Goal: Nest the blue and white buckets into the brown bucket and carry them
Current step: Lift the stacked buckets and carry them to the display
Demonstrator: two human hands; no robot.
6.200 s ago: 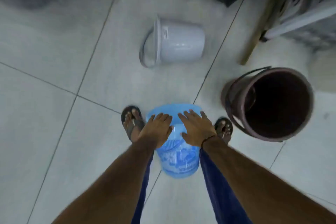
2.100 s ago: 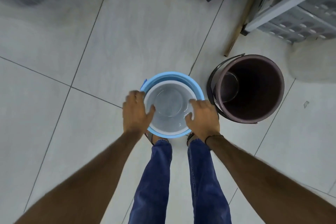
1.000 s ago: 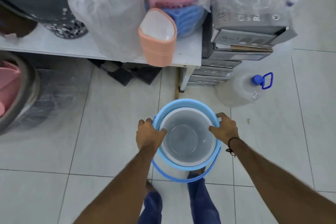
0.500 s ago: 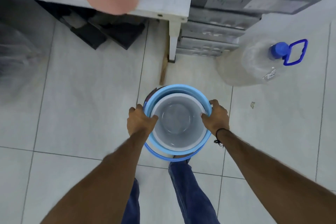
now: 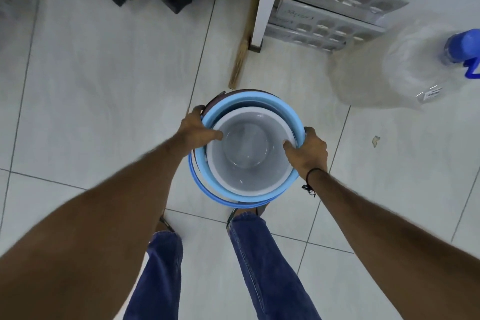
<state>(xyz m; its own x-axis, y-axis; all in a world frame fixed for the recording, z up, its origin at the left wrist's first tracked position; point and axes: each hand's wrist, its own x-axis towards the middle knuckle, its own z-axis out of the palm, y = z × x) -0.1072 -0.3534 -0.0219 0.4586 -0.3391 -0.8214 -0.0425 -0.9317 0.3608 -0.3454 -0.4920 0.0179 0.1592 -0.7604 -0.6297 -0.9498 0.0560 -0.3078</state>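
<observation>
Right now I am looking straight down at the stacked buckets, which both hands are gripping in front of the legs. My left hand [image 5: 197, 130] is closing on the left side of the stack, thumb hooking over the rim of the white bucket [image 5: 246, 153] and the other fingers wrapping down the outside. My right hand [image 5: 307, 153] is doing the same on the right side, thumb pressing inside the white rim, fingers curling round the outer wall; a dark cord is sitting round that wrist.

The white bucket is sitting inside the blue bucket [image 5: 283, 106], whose wide rim is ringing it all round, and the blue handle is hanging down on the near side. Only a thin dark sliver of the brown bucket [image 5: 215, 100] is peeking out at the far left edge, outside the blue rim. I cannot tell whether the stack is touching the tiled floor [image 5: 91, 80] or hanging above it.

Beyond the buckets a white table leg [image 5: 265, 5] is standing beside grey crates [image 5: 332, 8], and a big clear water bottle [image 5: 389, 67] with a blue cap is lying to the right.
</observation>
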